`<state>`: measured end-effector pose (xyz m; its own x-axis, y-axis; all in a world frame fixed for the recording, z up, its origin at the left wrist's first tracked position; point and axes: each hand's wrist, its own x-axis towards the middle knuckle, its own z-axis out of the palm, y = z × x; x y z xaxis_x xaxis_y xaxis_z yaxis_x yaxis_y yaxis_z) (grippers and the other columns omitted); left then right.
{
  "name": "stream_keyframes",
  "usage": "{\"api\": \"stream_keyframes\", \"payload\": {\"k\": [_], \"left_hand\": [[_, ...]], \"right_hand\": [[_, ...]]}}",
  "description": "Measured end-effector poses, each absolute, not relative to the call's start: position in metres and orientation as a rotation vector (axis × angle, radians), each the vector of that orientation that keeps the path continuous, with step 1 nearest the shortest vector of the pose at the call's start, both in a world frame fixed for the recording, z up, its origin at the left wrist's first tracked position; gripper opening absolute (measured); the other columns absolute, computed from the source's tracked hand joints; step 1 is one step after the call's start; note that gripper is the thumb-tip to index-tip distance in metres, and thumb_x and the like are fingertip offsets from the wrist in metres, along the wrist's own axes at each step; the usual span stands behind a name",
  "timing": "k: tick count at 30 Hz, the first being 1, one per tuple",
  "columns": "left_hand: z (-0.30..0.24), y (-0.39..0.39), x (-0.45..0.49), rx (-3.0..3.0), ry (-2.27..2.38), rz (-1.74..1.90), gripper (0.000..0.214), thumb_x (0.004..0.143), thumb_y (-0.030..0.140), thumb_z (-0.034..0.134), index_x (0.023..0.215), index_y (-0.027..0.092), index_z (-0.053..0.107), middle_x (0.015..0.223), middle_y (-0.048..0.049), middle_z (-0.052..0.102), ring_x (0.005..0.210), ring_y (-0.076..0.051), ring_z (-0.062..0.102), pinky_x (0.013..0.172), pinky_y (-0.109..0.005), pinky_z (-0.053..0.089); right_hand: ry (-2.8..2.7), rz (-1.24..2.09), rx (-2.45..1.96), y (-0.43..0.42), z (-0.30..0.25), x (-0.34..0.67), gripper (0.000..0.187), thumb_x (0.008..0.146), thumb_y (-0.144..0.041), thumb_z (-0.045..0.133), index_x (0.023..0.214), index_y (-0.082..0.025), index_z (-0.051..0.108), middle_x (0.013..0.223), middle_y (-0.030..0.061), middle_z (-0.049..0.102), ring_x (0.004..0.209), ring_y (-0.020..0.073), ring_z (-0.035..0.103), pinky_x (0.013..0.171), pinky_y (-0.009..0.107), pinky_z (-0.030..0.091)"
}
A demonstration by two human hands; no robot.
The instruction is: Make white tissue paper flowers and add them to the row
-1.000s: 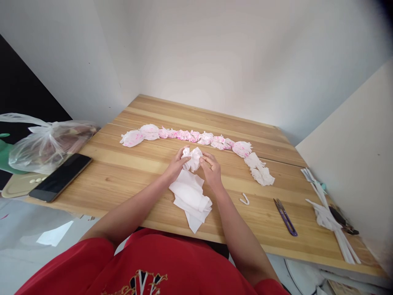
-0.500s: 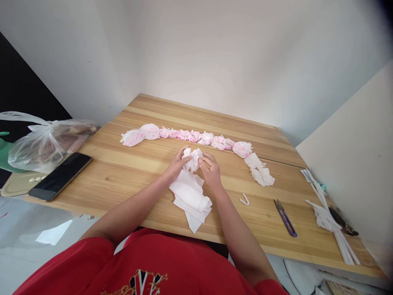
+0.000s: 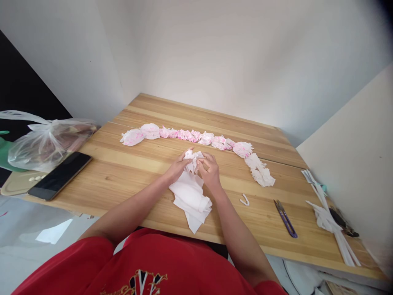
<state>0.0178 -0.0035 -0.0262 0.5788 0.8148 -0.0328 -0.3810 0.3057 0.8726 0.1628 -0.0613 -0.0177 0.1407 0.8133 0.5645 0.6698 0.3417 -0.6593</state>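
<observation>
Between my two hands is a gathered white tissue paper flower point(image 3: 192, 162), its edges ruffled. My left hand point(image 3: 177, 167) is closed on its left side, thumb over the front. The fingertips of my right hand point(image 3: 210, 169) pinch its right edge. Just below, loose white tissue sheets point(image 3: 192, 200) lie overlapping on the table, nearest to me. Behind my hands runs a curved row of crumpled tissue flowers point(image 3: 187, 135), pink-tinted in the middle and whiter at the right end.
On the wooden table point(image 3: 123, 184), a bent white strip point(image 3: 245, 200) and purple thread snips point(image 3: 286, 219) lie to the right. White strips point(image 3: 333, 229) run along the right edge beside a dark-handled tool point(image 3: 344, 223). A phone point(image 3: 59, 176) and a tied plastic bag point(image 3: 52, 143) are at left.
My fingers have shifted slightly on the tissue flower, and its upper folds are bunched differently. The loose sheets and the row of flowers stay where they were.
</observation>
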Motion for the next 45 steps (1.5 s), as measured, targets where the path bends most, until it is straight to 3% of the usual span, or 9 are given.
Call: {"api": "stream_keyframes", "payload": {"k": [5,9,16,21,23,27,32,38,45], "left_hand": [[-0.030,-0.003,0.019,0.999,0.536,0.827,0.046,0.079,0.030,0.061,0.125,0.026,0.059,0.118,-0.0043,0.065,0.103,-0.021,0.060,0.086,-0.029,0.046],[-0.021,-0.005,0.017,0.971,0.545,0.816,0.052,0.080,0.032,0.059,0.131,0.023,0.054,0.123,-0.0059,0.064,0.100,-0.023,0.063,0.085,-0.032,0.048],[-0.016,-0.007,0.016,1.021,0.601,0.848,0.057,0.081,0.032,0.055,0.137,0.020,0.049,0.132,-0.0073,0.059,0.113,-0.024,0.058,0.095,-0.034,0.045],[-0.018,-0.009,0.016,1.380,0.671,0.912,0.056,0.086,0.033,0.051,0.139,0.019,0.047,0.141,-0.0068,0.051,0.129,-0.025,0.046,0.109,-0.036,0.032],[-0.017,-0.010,0.016,1.512,0.656,0.921,0.055,0.086,0.030,0.050,0.139,0.020,0.048,0.144,-0.0060,0.049,0.132,-0.024,0.044,0.112,-0.036,0.029],[-0.015,-0.012,0.016,1.542,0.651,0.888,0.054,0.085,0.030,0.051,0.138,0.018,0.050,0.137,-0.0080,0.055,0.126,-0.025,0.050,0.109,-0.037,0.032],[-0.019,-0.010,0.017,1.215,0.701,0.881,0.058,0.086,0.038,0.052,0.138,0.016,0.048,0.130,-0.0096,0.060,0.116,-0.026,0.056,0.101,-0.037,0.040],[-0.020,-0.004,0.020,0.892,0.666,0.980,0.053,0.084,0.032,0.054,0.135,0.020,0.051,0.132,-0.0075,0.059,0.117,-0.023,0.055,0.095,-0.032,0.044],[-0.015,-0.007,0.020,0.890,0.639,1.021,0.047,0.084,0.031,0.054,0.129,0.019,0.055,0.129,-0.0084,0.060,0.116,-0.022,0.056,0.092,-0.030,0.045]], "right_hand": [[-1.558,0.157,-1.398,-0.061,-0.018,0.166,0.017,0.086,-0.027,0.054,0.079,-0.024,0.069,0.109,0.0081,0.065,0.111,0.0242,0.055,0.099,0.044,0.041],[-1.537,0.156,-1.397,-0.060,-0.018,0.168,0.017,0.086,-0.026,0.053,0.078,-0.023,0.068,0.109,0.0073,0.065,0.110,0.0231,0.055,0.099,0.043,0.041],[-1.441,0.274,-1.419,-0.060,-0.017,0.171,0.019,0.088,-0.029,0.052,0.079,-0.024,0.067,0.111,0.0059,0.066,0.110,0.0223,0.056,0.098,0.042,0.042],[-1.487,0.193,-1.398,-0.063,-0.014,0.167,0.015,0.087,-0.035,0.057,0.091,-0.024,0.066,0.116,0.0065,0.064,0.113,0.0226,0.055,0.100,0.043,0.041],[-1.463,0.162,-1.430,-0.062,-0.015,0.165,0.013,0.085,-0.035,0.060,0.087,-0.023,0.066,0.113,0.0071,0.065,0.111,0.0230,0.055,0.099,0.043,0.042],[-1.280,0.296,-1.465,-0.058,-0.020,0.167,0.022,0.083,-0.036,0.060,0.068,-0.021,0.064,0.106,0.0073,0.067,0.104,0.0224,0.059,0.090,0.038,0.047],[-1.072,0.480,-1.426,-0.057,-0.021,0.169,0.028,0.085,-0.045,0.055,0.080,-0.020,0.068,0.107,0.0069,0.067,0.101,0.0218,0.061,0.081,0.033,0.050],[-1.325,0.127,-1.396,-0.065,-0.013,0.163,0.020,0.089,-0.036,0.054,0.080,-0.022,0.066,0.108,0.0069,0.066,0.106,0.0218,0.058,0.094,0.040,0.044],[-1.600,-0.100,-1.404,-0.064,-0.019,0.159,0.008,0.085,-0.032,0.060,0.084,-0.025,0.063,0.109,0.0074,0.063,0.110,0.0245,0.054,0.097,0.045,0.042]]}}
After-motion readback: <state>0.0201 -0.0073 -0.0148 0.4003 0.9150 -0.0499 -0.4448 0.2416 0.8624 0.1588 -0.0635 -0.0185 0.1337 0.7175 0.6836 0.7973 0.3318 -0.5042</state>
